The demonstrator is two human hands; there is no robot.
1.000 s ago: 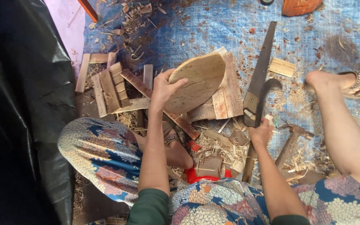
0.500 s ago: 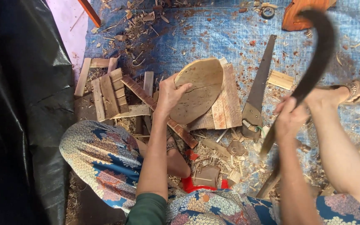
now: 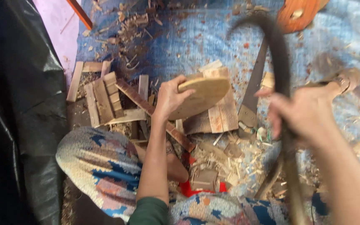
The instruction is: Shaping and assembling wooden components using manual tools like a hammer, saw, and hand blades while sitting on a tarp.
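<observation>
Head view | left hand (image 3: 169,98) gripping round wooden disc (image 3: 203,93), edge roughly shaped | right hand (image 3: 298,114) clenched around curved blade (image 3: 278,54), raised right of disc | trimming unfinished

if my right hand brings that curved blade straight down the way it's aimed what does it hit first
Most likely the round wooden disc that the left hand steadies on edge. The right hand grips a blurred, dark curved blade raised beside it; depth is unclear, so it could miss.

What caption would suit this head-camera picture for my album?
Left hand steadies a round wooden piece on a plank while the right hand raises a curved blade above a blue tarp strewn with chips.
</observation>
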